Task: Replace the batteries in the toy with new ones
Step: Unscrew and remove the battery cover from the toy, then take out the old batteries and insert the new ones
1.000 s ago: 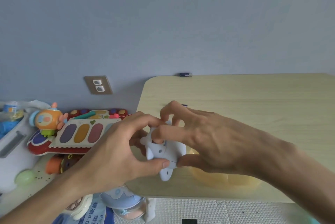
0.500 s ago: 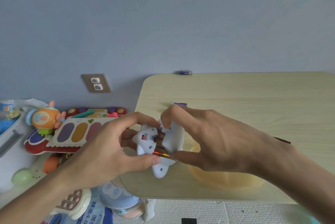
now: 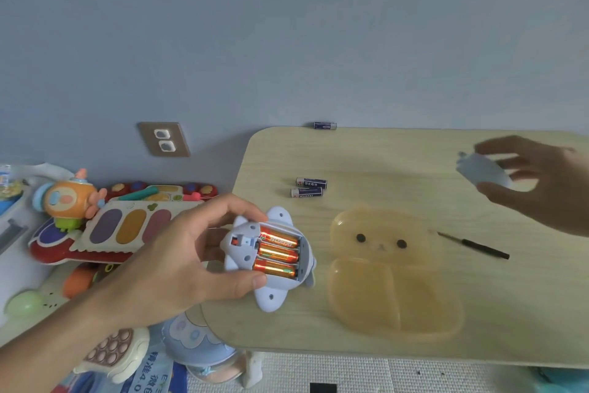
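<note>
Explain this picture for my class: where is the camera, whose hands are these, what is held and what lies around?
No machine: a person works bare-handed, filmed by a head-worn camera looking down. The left hand holds a pale blue plastic toy, its compartment open on three orange batteries. The right hand holds the pale blue plastic cover above the light wooden table. On it lie three dark blue batteries, a translucent yellow bear-shaped tray and a thin black screwdriver.

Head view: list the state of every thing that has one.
toy: compartment open, held in left hand
orange batteries: three, seated in the compartment
cover: off, pinched in right hand
blue batteries: three, loose on the table
screwdriver: lying on the table, untouched
</note>
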